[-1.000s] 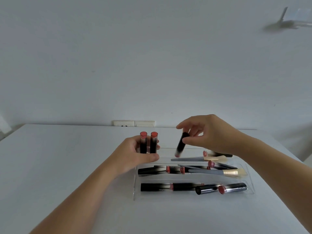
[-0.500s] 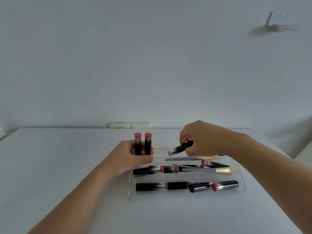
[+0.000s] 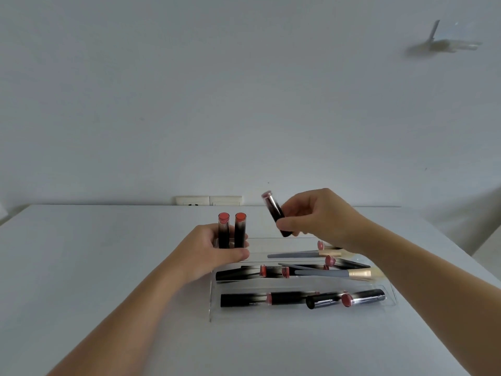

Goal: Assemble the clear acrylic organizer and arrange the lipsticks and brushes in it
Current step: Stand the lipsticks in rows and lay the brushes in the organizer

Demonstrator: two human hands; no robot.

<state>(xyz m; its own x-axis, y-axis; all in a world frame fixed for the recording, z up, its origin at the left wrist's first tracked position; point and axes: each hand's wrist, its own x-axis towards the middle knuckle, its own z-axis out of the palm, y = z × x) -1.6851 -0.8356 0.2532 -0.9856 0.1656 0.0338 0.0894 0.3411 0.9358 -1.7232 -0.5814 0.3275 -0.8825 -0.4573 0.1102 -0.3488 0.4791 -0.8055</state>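
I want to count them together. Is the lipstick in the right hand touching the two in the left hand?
Apart. The head view shows the right hand's lipstick tilted, with bare table visible between it and the left hand's two upright lipsticks.

Black lipsticks (image 3: 295,298) with coral-pink ends, grey-handled gold-ferruled brushes (image 3: 322,273), clear organizer (image 3: 211,299), white table (image 3: 95,267)

— Can you make out the lower ends of those two upright lipsticks (image 3: 229,229)?
— No, the left hand (image 3: 208,249) covers them, along with the clear organizer (image 3: 390,290)'s far-left corner.
— And that thing high on the wall (image 3: 444,43)?
— Too blurred to name. The right hand (image 3: 322,217) hides the far-row brush (image 3: 301,255)'s bristles, and both forearms run off the bottom edge.
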